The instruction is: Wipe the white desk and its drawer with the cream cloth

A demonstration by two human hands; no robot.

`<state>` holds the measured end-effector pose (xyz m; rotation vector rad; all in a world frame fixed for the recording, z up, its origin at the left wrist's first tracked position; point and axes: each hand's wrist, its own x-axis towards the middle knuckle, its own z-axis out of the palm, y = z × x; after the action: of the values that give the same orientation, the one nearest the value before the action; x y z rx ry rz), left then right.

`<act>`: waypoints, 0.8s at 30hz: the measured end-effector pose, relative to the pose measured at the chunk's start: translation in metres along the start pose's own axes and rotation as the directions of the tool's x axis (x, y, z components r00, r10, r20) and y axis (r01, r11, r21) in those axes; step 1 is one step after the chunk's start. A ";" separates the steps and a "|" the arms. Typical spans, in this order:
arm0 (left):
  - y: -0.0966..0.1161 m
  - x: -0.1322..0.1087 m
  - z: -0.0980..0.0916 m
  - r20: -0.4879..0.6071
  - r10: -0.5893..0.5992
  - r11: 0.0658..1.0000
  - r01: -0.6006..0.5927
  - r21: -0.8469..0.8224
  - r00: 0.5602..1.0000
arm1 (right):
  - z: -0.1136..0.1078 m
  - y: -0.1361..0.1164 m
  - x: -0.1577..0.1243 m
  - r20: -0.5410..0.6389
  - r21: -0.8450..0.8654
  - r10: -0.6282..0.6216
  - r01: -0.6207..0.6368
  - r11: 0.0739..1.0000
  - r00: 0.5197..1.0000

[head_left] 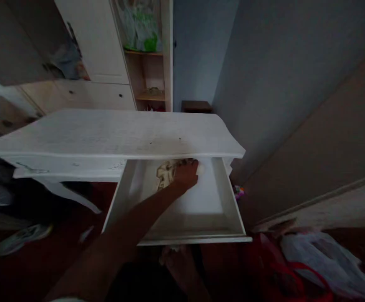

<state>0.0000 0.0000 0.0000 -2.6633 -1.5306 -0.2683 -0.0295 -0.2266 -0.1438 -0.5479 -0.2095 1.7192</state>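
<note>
My left hand (185, 174) reaches deep into the pulled-out drawer (201, 197) of a white table (132, 130). Its fingers are bent near the drawer's back; a pale patch shows beside them, too dim to name. Against this hand, on its left, lies a crumpled beige piece (165, 174) with dark markings, perhaps cloth or paper. Below the drawer front, my right hand (177, 262) is closed, with a small whitish bit at its fingers. Whether that is a knob or a loose thing, I cannot make out.
Behind the table stands a white cabinet (94, 92) with open shelves. A grey wall (273, 84) runs along the right. On the floor are a red bag (283, 272) and a whitish plastic bag (327, 260) at right, and a shoe (22, 239) at left.
</note>
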 end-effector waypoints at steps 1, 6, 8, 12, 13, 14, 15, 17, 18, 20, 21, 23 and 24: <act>0.007 0.003 0.000 0.001 0.078 0.997 -0.078 -0.009 0.997 | 0.002 -0.003 0.000 0.009 0.015 0.015 -0.015 1.000 1.000; 0.036 0.016 0.001 -0.003 0.351 0.935 -0.350 -0.054 0.937 | 0.007 -0.010 0.000 0.067 0.094 0.042 -0.049 0.994 0.997; 0.042 0.018 0.003 -0.008 0.371 0.926 -0.371 -0.067 0.928 | 0.008 -0.010 0.000 0.087 0.101 0.032 -0.040 0.994 0.996; 0.040 0.010 0.003 0.016 0.429 0.900 -0.426 -0.096 0.903 | 0.012 -0.012 0.001 0.127 0.112 0.009 -0.023 0.993 0.992; 0.039 0.006 0.003 0.031 0.466 0.880 -0.461 -0.113 0.884 | 0.014 -0.012 0.001 0.134 0.116 0.001 -0.016 0.993 0.991; 0.038 0.001 0.002 0.044 0.506 0.857 -0.496 -0.139 0.861 | 0.014 -0.013 0.001 0.137 0.119 -0.002 -0.014 0.993 0.991; 0.038 -0.005 0.000 0.053 0.543 0.832 -0.527 -0.175 0.838 | 0.015 -0.013 0.001 0.138 0.124 -0.003 -0.015 0.992 0.990; 0.038 -0.017 -0.003 0.060 0.594 0.783 -0.558 -0.275 0.803 | 0.015 -0.014 0.002 0.132 0.142 0.005 -0.024 0.990 0.991; 0.039 -0.024 -0.004 0.058 0.614 0.754 -0.563 -0.339 0.787 | 0.014 -0.013 0.002 0.128 0.151 0.008 -0.028 0.988 0.992; 0.042 -0.036 -0.008 0.061 0.643 0.687 -0.540 -0.485 0.764 | 0.013 -0.013 0.004 0.120 0.159 0.005 -0.025 0.987 0.993; 0.043 -0.042 -0.010 0.082 0.650 0.655 -0.502 -0.565 0.756 | 0.012 -0.013 0.004 0.118 0.153 0.006 -0.024 0.988 0.993; 0.046 -0.053 -0.013 0.185 0.647 0.605 -0.350 -0.716 0.740 | 0.011 -0.013 0.005 0.121 0.129 0.011 -0.027 0.991 0.993; 0.047 -0.058 -0.015 0.249 0.638 0.590 -0.255 -0.766 0.729 | 0.011 -0.014 0.006 0.123 0.115 0.010 -0.024 0.993 0.992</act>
<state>0.0100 -0.0749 0.0059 -3.8925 -0.7471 -0.1139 -0.0237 -0.2164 -0.1294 -0.3595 -0.1910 1.7710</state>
